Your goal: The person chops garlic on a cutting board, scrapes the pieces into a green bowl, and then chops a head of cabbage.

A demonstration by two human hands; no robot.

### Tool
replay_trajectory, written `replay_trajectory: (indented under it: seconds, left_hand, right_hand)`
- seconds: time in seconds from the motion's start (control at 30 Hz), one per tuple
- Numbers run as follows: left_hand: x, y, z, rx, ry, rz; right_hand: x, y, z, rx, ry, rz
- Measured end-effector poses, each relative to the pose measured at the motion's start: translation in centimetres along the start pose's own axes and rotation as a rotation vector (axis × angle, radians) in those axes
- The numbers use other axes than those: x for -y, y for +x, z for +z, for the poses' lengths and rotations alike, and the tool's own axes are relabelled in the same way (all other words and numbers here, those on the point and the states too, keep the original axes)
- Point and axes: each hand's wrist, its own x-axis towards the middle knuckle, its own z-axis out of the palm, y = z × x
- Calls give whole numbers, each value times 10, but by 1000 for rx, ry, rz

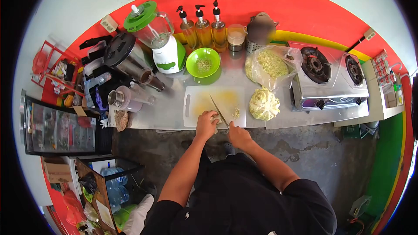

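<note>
On my left, a green bowl (203,64) sits behind a white cutting board (190,119). My left hand (206,124) pinches a pale piece (216,129) at its near edge; fingers close to the knife (219,110) could be nicked if the piece rolled. My right hand (239,136) grips the handle, chopped bits (236,113) beyond.

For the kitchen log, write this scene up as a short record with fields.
Left hand: left hand on a pale piece, partly hidden
Right hand: right hand gripping knife
Surface: white cutting board, pale chopped bits at right
Right of board: cabbage-like head; behind it, plastic bag of shreds
Behind board: green bowl holding small bits
Far right: two-burner stove
Back left: green-lidded blender
</note>
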Motion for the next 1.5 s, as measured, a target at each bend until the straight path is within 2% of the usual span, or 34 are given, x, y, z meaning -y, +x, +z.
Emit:
replay_trajectory:
  seconds: [0.1,0.17,0.3,0.47,0.97,1.17,1.37,1.43,1.5]
  left_hand:
    - [-8,4,-6,49,3,-51]
    - [-14,8,-11,14,67,14]
    - [-5,11,-8,-20,175,115]
    - [-11,11,-12,180,112,99]
    - [-15,2,-6,93,139,150]
    - [-11,0,-3,84,151,154]
    - [-8,0,-1,98,173,142]
    - [-12,0,-4,100,175,150]
    - [-17,-1,-6,108,218,121]
  right_hand:
    - [-14,-4,-9,5,8,67]
    - [-20,-6,-12,-6,21,100]
    - [-17,-5,-17,-143,101,33]
    - [0,-7,-16,-158,130,-3]
    - [6,-29,-4,-137,-122,-7]
    - [1,-13,11,-203,-241,-3]
    - [11,-18,-15,-97,-203,5]
    - [14,-20,-22,13,-223,8]
    - [11,-13,-17,5,-174,15]
